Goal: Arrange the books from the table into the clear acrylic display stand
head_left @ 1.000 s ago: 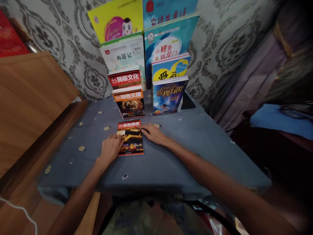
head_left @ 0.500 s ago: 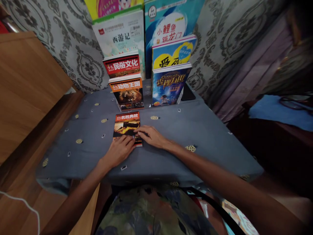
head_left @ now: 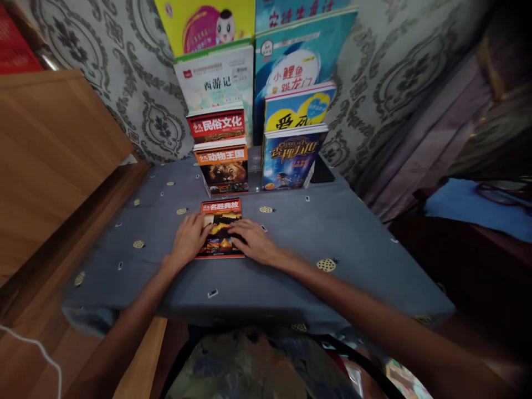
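A small book with an orange title band (head_left: 221,213) lies flat on the grey-blue tablecloth (head_left: 341,244), closed, cover up. My left hand (head_left: 189,239) rests on its left edge with the fingers spread flat over the cover. From the other side, my right hand (head_left: 253,241) lies on the right edge, fingers stretched across the cover's middle. Both hands press on the book and hold nothing.
Behind the flat book two stepped rows of books lean against the patterned wall: a lion-cover book (head_left: 224,170) in front on the left, a dark blue one (head_left: 291,158) on the right. A wooden cabinet (head_left: 50,155) stands left. A curtain (head_left: 424,144) hangs right.
Both hands have shifted on the book: the left one moved up from its lower edge to its left side, and the right one slid toward the cover's middle. The book stays flat.
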`<state>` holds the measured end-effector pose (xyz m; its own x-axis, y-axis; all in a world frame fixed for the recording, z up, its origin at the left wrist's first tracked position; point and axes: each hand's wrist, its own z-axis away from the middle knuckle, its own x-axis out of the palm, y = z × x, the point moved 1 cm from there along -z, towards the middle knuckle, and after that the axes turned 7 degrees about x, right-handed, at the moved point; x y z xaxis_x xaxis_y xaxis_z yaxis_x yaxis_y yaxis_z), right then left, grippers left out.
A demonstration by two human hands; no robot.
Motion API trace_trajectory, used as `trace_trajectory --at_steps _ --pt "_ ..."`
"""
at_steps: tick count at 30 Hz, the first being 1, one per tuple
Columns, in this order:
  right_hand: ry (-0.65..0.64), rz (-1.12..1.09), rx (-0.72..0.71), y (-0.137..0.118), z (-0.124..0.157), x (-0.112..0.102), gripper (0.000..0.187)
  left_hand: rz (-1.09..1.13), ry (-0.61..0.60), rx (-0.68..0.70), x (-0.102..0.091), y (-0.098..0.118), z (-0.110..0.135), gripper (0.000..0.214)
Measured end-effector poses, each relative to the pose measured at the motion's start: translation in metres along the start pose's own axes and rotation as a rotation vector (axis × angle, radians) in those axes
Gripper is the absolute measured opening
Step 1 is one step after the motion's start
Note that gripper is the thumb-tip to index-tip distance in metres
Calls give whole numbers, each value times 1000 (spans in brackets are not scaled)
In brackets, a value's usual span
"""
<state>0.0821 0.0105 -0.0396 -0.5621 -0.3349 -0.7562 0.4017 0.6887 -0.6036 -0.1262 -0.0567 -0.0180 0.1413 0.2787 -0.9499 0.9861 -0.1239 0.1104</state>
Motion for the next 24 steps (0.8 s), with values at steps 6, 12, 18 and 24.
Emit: trace_trajectory --at_steps 6,12,18,24 --pt "10 241 150 -1 -40 3 39 -78 -99 -140 30 -17 -19 51" --pt "51 306 263 4 -54 3 45 -55 -34 -119 32 -13 -15 48" --pt "38 364 284 -10 -28 16 49 122 60 -147 31 -18 -16 44" --pt "95 281 225 -2 -19 19 48 790 304 -354 37 -32 -22 42"
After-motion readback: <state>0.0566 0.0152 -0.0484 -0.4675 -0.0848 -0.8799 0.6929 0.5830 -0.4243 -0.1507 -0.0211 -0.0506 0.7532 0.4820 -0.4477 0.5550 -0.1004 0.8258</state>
